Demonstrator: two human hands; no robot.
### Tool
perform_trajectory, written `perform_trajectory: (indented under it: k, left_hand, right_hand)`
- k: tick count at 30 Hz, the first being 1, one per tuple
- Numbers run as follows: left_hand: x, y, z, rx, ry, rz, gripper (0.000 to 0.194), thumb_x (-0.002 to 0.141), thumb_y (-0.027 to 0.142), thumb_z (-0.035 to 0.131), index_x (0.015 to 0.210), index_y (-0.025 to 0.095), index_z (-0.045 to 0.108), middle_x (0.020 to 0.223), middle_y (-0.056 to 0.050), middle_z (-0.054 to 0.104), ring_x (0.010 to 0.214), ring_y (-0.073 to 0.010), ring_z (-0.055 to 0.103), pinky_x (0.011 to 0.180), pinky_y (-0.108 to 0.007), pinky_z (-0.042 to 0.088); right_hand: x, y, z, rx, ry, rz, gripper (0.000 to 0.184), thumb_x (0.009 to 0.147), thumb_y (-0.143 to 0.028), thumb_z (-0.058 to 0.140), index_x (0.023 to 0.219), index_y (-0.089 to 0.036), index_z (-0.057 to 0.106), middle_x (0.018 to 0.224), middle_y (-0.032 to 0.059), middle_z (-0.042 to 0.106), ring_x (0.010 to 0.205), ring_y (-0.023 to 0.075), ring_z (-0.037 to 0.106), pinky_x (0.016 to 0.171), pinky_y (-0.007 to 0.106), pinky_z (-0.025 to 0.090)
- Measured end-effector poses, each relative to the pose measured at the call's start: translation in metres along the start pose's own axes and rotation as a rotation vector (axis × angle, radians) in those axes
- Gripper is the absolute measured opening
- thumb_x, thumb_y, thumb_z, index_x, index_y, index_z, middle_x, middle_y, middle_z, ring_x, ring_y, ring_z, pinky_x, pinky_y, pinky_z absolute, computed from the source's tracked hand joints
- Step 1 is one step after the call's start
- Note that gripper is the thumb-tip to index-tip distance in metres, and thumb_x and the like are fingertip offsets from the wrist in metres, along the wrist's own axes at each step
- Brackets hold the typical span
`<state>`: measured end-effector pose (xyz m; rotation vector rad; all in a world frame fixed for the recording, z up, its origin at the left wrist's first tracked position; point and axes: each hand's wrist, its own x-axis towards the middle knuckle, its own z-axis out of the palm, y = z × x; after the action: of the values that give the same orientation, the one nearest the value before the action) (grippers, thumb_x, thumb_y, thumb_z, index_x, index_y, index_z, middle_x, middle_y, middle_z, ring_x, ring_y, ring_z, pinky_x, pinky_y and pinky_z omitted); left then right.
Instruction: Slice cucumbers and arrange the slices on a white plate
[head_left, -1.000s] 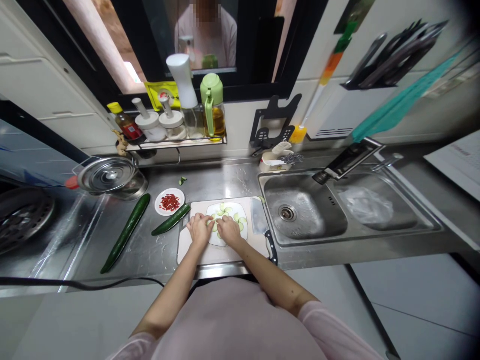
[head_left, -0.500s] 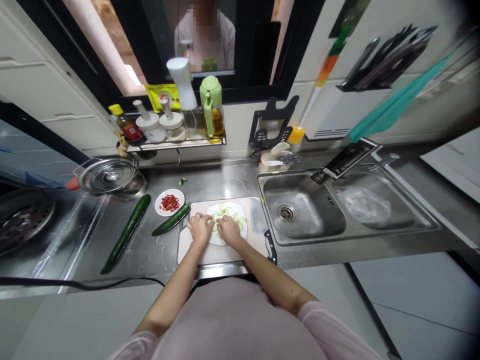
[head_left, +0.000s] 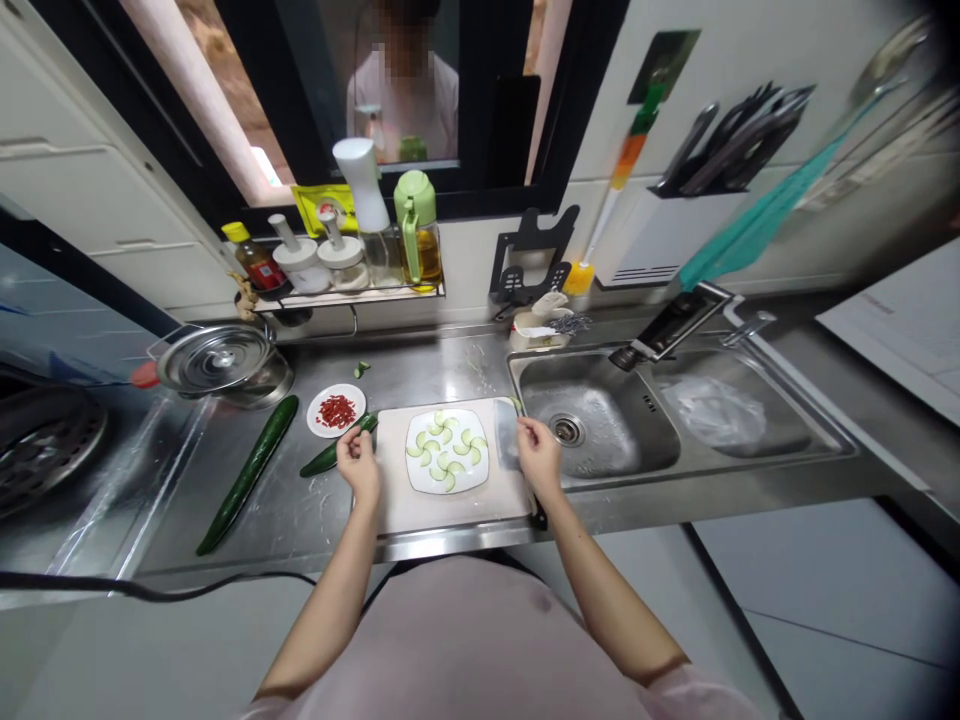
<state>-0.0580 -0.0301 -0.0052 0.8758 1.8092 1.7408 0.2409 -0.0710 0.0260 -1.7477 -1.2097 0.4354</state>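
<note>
A white square plate [head_left: 448, 484] lies on the light cutting board [head_left: 397, 508], with thin cucumber slices [head_left: 471, 448] set on it in curved pinwheel patterns. My left hand [head_left: 360, 465] is off the plate's left side, over the board's edge, its fingers loosely bent and apart with nothing seen in them. Just behind it is a cut cucumber [head_left: 322, 459], partly covered by the hand. My right hand [head_left: 538, 460] hovers over the board's right edge, fingers loosely curled and nothing visible in them. Beneath it lies a kitchen knife [head_left: 506, 430], its handle mostly hidden.
Left of the board are a small plate of chopped red chili [head_left: 335, 410] and a whole cucumber [head_left: 247, 475]. A lidded steel pot [head_left: 225, 365] stands behind. The double sink [head_left: 600, 430] is at right. Bottles line a wall rack [head_left: 352, 291].
Both hands have lifted off the slices on the plate and moved apart, left hand to the left and right hand to the right. The whole plate now shows. The camera view has shifted slightly.
</note>
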Motion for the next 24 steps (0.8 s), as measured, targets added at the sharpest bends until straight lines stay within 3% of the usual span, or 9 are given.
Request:
perform_trajectory:
  k: [3,7,18,24]
  left_hand:
    - [0.006,0.003,-0.008,-0.075,0.055,-0.018,0.033,0.074,0.038,0.063,0.099,0.016,0.060,0.072,0.005,0.046,0.063,-0.0072,0.042,0.066,-0.021,0.039]
    - [0.007,0.004,-0.012,-0.105,0.094,-0.043,0.033,0.073,0.037,0.064,0.097,0.015,0.060,0.071,0.005,0.045,0.062,-0.0069,0.043,0.067,-0.021,0.039]
    - [0.011,0.009,-0.012,-0.206,0.166,-0.082,0.032,0.070,0.039,0.066,0.093,0.016,0.062,0.072,0.003,0.052,0.064,-0.0088,0.048,0.068,-0.023,0.042]
    - [0.029,0.005,-0.020,-0.238,0.253,-0.134,0.032,0.072,0.040,0.063,0.094,0.016,0.062,0.071,0.003,0.055,0.063,-0.0095,0.050,0.066,-0.024,0.043]
  right_hand:
    - [-0.007,0.017,-0.022,0.004,0.058,0.060,0.041,0.081,-0.042,0.047,0.095,-0.011,0.070,0.081,0.0089,0.067,0.071,0.0173,0.055,0.068,0.029,0.044]
    - [-0.020,0.029,-0.034,0.002,0.069,0.116,0.046,0.078,-0.046,0.047,0.095,-0.009,0.070,0.078,0.0089,0.067,0.068,0.0175,0.055,0.067,0.030,0.045]
    - [-0.018,0.020,-0.027,0.064,-0.001,0.072,0.053,0.074,-0.054,0.050,0.092,-0.010,0.071,0.078,0.0115,0.070,0.065,0.0190,0.058,0.061,0.029,0.047]
    - [-0.008,0.016,-0.020,0.030,-0.030,0.031,0.057,0.071,-0.062,0.052,0.089,-0.012,0.072,0.075,0.0118,0.071,0.061,0.0200,0.059,0.058,0.029,0.047]
